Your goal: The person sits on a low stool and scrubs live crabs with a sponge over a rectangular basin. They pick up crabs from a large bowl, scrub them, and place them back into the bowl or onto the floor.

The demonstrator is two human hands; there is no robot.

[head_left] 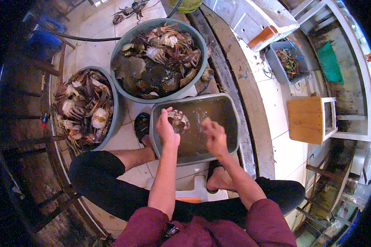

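Observation:
My left hand [167,131] is closed around a cleaned-looking crab [179,122], pale and brown, above the left side of a grey rectangular basin [193,161] of murky water. Over the right side of the same basin is my right hand [215,136], its fingers bent and smeared by motion. Whether anything is between those fingers I cannot make out. A splash or ripple shows on the water between the two hands.
Beyond the basin stands a large round tub [114,78] with crabs and dark water. Another round tub [116,108] at left is heaped with crabs. Loose crabs [130,10] lie on the far floor tiles. At right are a grey bin [279,68] and a wooden stool [305,120].

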